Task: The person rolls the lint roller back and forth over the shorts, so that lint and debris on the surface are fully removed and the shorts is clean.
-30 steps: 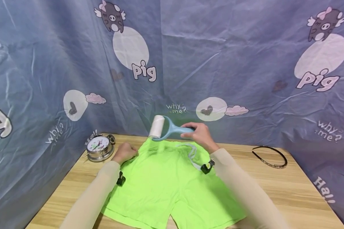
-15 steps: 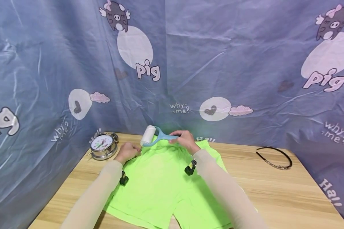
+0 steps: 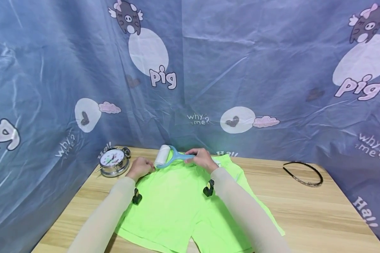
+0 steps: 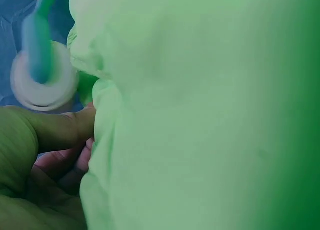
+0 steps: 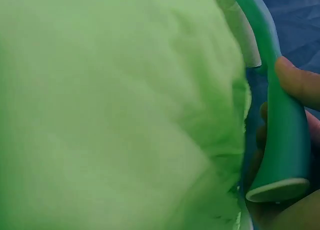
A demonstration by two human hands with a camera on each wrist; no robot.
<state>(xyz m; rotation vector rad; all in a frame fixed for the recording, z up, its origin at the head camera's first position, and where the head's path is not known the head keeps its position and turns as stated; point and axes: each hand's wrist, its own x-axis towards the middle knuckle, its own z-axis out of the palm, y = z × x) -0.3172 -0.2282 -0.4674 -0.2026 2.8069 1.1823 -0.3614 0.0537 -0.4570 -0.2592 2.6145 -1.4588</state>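
Observation:
Bright green shorts (image 3: 164,207) lie spread on the table, waistband at the far side. At the waistband's left corner my left hand (image 3: 140,168) pinches the fabric between thumb and fingers, as the left wrist view shows. My right hand (image 3: 202,159) grips the blue handle of a lint roller (image 3: 176,155), thumb on top. The white roll (image 3: 162,155) is at the waistband's left end, close to the left fingertips. Whether it presses on the cloth I cannot tell. In the right wrist view the handle's end (image 5: 280,190) points toward the camera.
A silver twin-bell alarm clock (image 3: 114,161) stands left of the left hand. On the right of the wooden table (image 3: 316,214) lies a dark headband (image 3: 304,174). A blue patterned sheet (image 3: 209,70) hangs behind and along both sides.
The right hand has brought the lint roller left and down to the waistband's left end. My left hand stays at the corner. The head view has shifted slightly.

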